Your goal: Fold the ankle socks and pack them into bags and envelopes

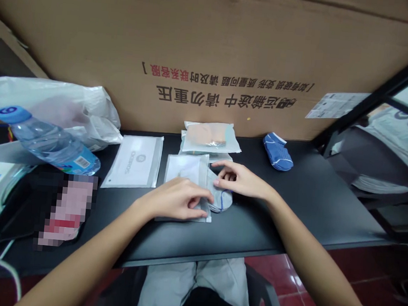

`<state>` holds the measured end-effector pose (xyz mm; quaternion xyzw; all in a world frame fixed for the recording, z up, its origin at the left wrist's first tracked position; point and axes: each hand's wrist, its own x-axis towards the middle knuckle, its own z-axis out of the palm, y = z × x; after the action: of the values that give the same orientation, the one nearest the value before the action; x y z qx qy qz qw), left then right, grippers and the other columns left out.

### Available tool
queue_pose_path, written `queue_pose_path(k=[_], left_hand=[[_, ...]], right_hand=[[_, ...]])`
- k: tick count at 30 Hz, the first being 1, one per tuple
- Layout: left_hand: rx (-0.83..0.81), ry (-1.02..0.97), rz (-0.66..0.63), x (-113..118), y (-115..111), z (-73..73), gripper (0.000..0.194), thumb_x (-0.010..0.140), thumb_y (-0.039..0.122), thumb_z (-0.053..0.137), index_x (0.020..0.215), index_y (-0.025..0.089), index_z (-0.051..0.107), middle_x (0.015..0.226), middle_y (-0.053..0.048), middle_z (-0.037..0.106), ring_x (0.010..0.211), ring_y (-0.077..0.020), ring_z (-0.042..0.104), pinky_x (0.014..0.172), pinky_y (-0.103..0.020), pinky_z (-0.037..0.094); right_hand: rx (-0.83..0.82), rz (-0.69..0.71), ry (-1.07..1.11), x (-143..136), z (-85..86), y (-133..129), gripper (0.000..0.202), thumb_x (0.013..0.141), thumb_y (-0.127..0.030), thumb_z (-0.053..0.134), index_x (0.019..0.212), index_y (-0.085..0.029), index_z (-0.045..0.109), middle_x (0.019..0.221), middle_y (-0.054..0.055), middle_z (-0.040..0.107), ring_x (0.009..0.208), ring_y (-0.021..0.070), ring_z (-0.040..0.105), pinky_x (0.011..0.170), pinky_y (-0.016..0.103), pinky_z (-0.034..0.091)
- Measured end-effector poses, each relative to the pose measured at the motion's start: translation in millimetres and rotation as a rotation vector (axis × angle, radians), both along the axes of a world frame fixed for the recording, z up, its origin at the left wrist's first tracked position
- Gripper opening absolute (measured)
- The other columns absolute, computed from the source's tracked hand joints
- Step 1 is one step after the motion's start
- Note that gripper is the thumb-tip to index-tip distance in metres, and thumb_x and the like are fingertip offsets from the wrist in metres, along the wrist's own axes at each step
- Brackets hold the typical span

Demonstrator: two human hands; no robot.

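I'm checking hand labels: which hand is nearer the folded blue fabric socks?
Right: the right hand is left of the blue socks, apart from them; the left hand is farther left, at a frosted plastic pouch.

- Right of right hand (242,179): open tabletop (313,205), blue socks (278,152) ahead.
- Beyond both: stacked pouches (208,137), then cardboard (235,41).
- Left of left hand (176,198): flat pouch (135,161), then bottle (56,145).

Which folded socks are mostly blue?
The blue folded fabric socks with white trim, lying alone towards the back right; the grey folded fabric socks by the right hand show only blue markings.
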<state>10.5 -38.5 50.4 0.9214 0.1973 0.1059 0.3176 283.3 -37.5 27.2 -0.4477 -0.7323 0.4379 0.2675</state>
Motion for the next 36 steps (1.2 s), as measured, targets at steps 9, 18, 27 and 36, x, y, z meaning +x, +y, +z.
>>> queue_pose_path(k=[9,18,27,36], left_hand=[[0.091,0.019,0.022,1.7,3.5,-5.1,0.013,0.103,0.030,0.064,0.095,0.021,0.068,0.072,0.004,0.063,0.059,-0.0109,0.051,0.059,-0.027,0.029],[-0.079,-0.058,-0.007,1.6,5.7,2.1,0.020,0.110,0.029,0.053,0.105,0.021,0.070,0.106,-0.003,0.074,0.092,-0.0164,0.067,0.083,-0.026,0.045],[-0.143,-0.090,-0.052,1.4,5.2,3.1,0.023,0.110,0.030,0.053,0.103,0.020,0.072,0.105,-0.006,0.073,0.093,-0.0173,0.066,0.087,-0.028,0.048],[0.010,-0.065,0.058,3.0,2.6,0.7,0.022,0.110,0.030,0.051,0.104,0.021,0.070,0.103,-0.004,0.069,0.090,-0.0166,0.065,0.082,-0.028,0.046]], right_hand=[[-0.165,0.142,0.163,2.3,10.9,-5.5,0.084,0.083,-0.033,0.086,0.156,-0.030,0.044,0.123,0.006,0.063,0.088,0.0158,0.067,0.074,0.030,0.059],[-0.100,-0.002,0.291,-13.3,1.8,-0.2,0.028,0.081,-0.039,0.086,0.101,-0.019,0.084,0.110,0.008,0.077,0.098,0.0222,0.071,0.083,0.034,0.057],[-0.263,-0.352,0.476,-33.7,-18.0,-2.9,0.038,0.074,-0.041,0.091,0.103,-0.018,0.085,0.102,0.008,0.082,0.092,0.0229,0.074,0.091,0.039,0.058],[0.194,-0.174,0.160,-41.3,-23.2,-11.2,0.020,0.083,-0.028,0.079,0.101,-0.020,0.081,0.104,0.007,0.072,0.089,0.0191,0.068,0.084,0.034,0.055]])
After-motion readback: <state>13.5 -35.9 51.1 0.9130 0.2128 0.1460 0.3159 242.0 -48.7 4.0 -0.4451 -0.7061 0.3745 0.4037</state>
